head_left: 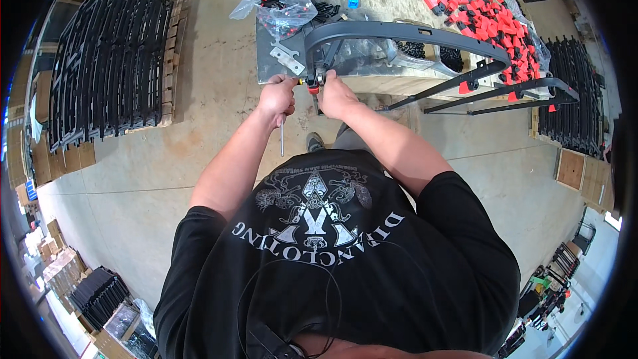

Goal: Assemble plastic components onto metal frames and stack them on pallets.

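A curved black metal frame (pixel 405 30) rests over the front of the workbench, its near-left end coming down between my hands. On that end sits a red-and-black plastic cap (pixel 313 88). My left hand (pixel 276 98) is closed just left of it, gripping a slim metal tool (pixel 282 136) whose shaft sticks out below the fist. A small yellow piece shows between that hand and the frame. My right hand (pixel 337 98) is closed against the frame's end from the right, beside a small metal fitting (pixel 320 77); its fingertips are partly hidden.
On the workbench (pixel 372 0) lie a clear plastic bag (pixel 282 10), a metal bracket plate (pixel 287 57), a blue piece (pixel 353 2) and a heap of red-and-black caps (pixel 488 20). Stacked black frames (pixel 113 60) stand on a pallet at left, more frames (pixel 575 96) at right.
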### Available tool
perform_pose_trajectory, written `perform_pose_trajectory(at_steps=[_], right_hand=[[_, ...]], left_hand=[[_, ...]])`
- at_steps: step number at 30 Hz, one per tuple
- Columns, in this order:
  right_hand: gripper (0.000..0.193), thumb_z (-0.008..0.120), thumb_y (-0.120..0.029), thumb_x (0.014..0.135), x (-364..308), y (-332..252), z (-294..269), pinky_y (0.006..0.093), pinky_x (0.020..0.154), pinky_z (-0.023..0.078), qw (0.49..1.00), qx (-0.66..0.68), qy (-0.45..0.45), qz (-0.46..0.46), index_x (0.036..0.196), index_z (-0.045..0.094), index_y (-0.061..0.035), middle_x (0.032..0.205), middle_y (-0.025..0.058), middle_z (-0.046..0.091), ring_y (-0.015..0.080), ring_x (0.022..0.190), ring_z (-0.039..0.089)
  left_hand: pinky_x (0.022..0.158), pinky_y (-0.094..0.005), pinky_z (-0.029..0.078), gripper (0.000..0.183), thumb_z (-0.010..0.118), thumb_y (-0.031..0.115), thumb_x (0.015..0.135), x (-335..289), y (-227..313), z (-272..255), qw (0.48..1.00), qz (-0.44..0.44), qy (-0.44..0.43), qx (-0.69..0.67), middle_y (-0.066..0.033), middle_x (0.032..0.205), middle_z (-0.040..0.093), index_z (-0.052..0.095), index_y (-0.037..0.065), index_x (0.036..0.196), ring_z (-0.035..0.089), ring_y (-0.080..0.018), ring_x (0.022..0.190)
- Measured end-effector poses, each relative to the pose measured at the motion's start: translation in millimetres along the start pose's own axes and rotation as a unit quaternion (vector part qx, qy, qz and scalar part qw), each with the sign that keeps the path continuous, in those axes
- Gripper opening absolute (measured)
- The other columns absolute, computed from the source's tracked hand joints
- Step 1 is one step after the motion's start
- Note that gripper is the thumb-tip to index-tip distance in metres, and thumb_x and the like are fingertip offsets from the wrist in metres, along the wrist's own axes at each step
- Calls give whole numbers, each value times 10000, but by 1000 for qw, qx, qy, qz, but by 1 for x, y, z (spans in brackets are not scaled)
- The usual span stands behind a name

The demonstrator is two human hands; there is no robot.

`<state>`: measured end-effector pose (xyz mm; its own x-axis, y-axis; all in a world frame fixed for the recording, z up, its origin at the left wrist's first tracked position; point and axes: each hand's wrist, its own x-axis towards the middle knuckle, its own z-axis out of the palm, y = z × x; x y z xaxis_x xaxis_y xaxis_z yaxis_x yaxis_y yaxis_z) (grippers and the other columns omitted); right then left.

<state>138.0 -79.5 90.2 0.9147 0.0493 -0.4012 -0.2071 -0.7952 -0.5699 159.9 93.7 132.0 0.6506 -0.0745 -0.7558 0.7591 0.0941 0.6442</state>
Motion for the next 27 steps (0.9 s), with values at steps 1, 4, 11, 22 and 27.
perform_pose_trajectory(at_steps=[1,4,11,22,27], right_hand=[[369,592,-133,883,-3,-7,-2,507,904,527,1000,8,-10,10,1169,478,70,1046,319,645,458,1000,656],[263,587,-122,872,-11,-30,-26,536,753,565,966,180,-158,99,1059,542,57,941,240,653,408,818,683],[256,605,-95,819,2,6,16,482,573,563,940,274,-187,74,999,606,87,868,193,666,317,663,681],[270,581,-169,925,-6,-5,18,514,624,573,997,-62,11,34,1118,567,19,876,158,674,317,757,702],[347,640,-186,903,-12,-33,-43,472,843,558,770,501,-283,276,1182,591,14,1146,202,674,309,1001,692]], left_hand=[[389,-233,215,104,565,210,1018,1,0,-1,1000,1,0,-2,68,610,322,488,141,1022,272,-48,450],[381,-236,226,110,569,202,1014,2,-3,-4,1000,10,0,2,63,618,339,484,133,1020,290,-48,450],[356,-247,225,154,613,213,996,2,-5,2,999,31,12,18,53,622,371,504,113,1039,298,-54,423],[337,-269,220,235,675,268,983,2,-10,3,995,73,36,52,41,606,418,534,88,1040,316,-64,384],[342,-271,219,237,639,304,1005,10,-15,-3,997,67,27,31,42,568,388,537,93,1033,306,-69,381]])
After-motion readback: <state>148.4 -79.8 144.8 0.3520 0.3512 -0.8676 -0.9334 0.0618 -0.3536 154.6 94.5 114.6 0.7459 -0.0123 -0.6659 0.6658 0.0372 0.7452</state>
